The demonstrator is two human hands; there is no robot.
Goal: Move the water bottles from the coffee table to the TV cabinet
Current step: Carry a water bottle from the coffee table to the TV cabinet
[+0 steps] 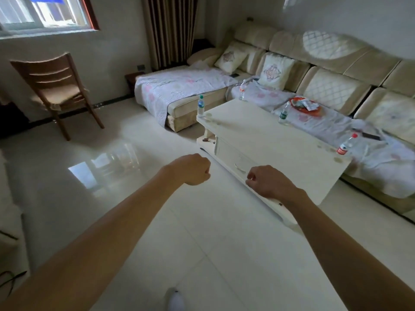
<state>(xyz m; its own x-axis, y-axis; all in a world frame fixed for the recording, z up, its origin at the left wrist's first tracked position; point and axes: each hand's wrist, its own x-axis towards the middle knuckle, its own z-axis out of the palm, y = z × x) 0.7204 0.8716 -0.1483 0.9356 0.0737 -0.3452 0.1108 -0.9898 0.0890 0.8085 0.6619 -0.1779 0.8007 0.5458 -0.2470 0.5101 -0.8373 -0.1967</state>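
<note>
With fingers of left hand [193, 169] and right hand [267, 182] curled, empty, 1 red-capped bottle [345, 146] should be gripped mid-body, upright.

Wooden chair [56, 86], cream sofa [332, 90], striped curtain [170, 30], window [45, 12]

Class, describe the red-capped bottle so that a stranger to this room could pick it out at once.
Find the cream coffee table in front of the sofa. The bottle stands at its right-hand corner on the sofa side. Unlike the other bottles there, it has a red cap and red label.
</note>
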